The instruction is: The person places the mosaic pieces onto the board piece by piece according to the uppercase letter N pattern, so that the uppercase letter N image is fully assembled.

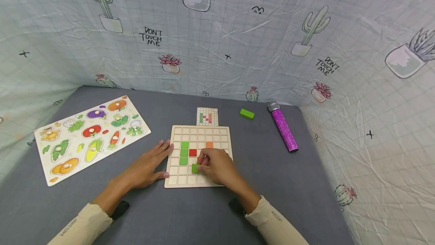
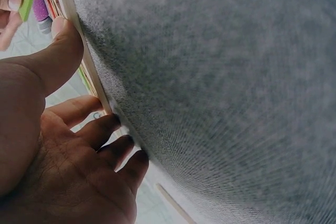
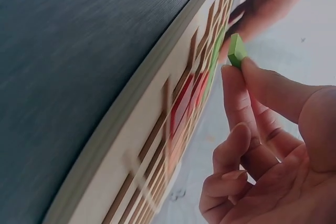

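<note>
A wooden grid board (image 1: pixel 176 181) lies on the grey table, with green, red and orange square tiles set in some of its cells. My left hand (image 1: pixel 146 167) rests along the board's left edge, thumb and fingertips touching its rim. Between thumb and fingers my right hand (image 1: pixel 217 166) pinches a green square tile (image 3: pixel 237 51), held above the board's lower middle cells. In the head view the right hand hides part of the board's right side. A small pattern card (image 1: pixel 207 116) with coloured squares lies at the board's far edge.
A vegetable puzzle board (image 1: pixel 105 131) lies at the left. Behind the grid board to the right is a green block (image 1: pixel 247 114). Farther right lies a purple glittery microphone (image 1: pixel 283 128). A patterned cloth (image 1: pixel 217 75) hangs behind the table.
</note>
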### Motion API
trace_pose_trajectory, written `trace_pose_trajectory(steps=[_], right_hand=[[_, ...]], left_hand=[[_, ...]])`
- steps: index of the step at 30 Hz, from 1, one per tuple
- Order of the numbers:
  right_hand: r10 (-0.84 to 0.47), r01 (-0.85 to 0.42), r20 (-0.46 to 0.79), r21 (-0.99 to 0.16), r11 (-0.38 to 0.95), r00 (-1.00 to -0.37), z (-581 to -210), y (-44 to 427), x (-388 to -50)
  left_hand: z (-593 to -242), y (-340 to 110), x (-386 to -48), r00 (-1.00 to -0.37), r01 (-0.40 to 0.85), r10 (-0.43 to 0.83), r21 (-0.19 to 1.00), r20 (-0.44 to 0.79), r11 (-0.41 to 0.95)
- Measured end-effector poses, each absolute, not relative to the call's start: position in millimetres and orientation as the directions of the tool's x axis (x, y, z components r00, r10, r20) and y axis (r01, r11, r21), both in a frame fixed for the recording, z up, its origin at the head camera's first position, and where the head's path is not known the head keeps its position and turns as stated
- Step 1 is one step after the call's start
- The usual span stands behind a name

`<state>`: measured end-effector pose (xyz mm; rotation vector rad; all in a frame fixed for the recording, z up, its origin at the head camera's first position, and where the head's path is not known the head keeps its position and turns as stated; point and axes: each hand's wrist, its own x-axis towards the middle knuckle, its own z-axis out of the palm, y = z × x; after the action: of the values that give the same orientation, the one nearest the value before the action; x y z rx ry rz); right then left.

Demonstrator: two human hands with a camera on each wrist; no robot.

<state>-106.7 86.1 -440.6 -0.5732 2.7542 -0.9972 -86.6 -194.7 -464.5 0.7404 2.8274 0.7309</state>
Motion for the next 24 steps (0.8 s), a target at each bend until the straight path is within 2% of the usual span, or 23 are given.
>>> trace_pose_trajectory(steps=[12,24], right_hand=[[-0.415,-0.329,-0.031,-0.558,0.762,-0.909,-446,41,-110],[-0.412,-0.343,-0.024,-0.511,0.788,-0.911,-451,31,-112]], left_hand=[[-466,-199,-87,-0.871,0.437,0.491,0.475,0.012,0.764],[-466,-201,-86,-0.869,0.441,0.494,0.477,0.015,0.76]])
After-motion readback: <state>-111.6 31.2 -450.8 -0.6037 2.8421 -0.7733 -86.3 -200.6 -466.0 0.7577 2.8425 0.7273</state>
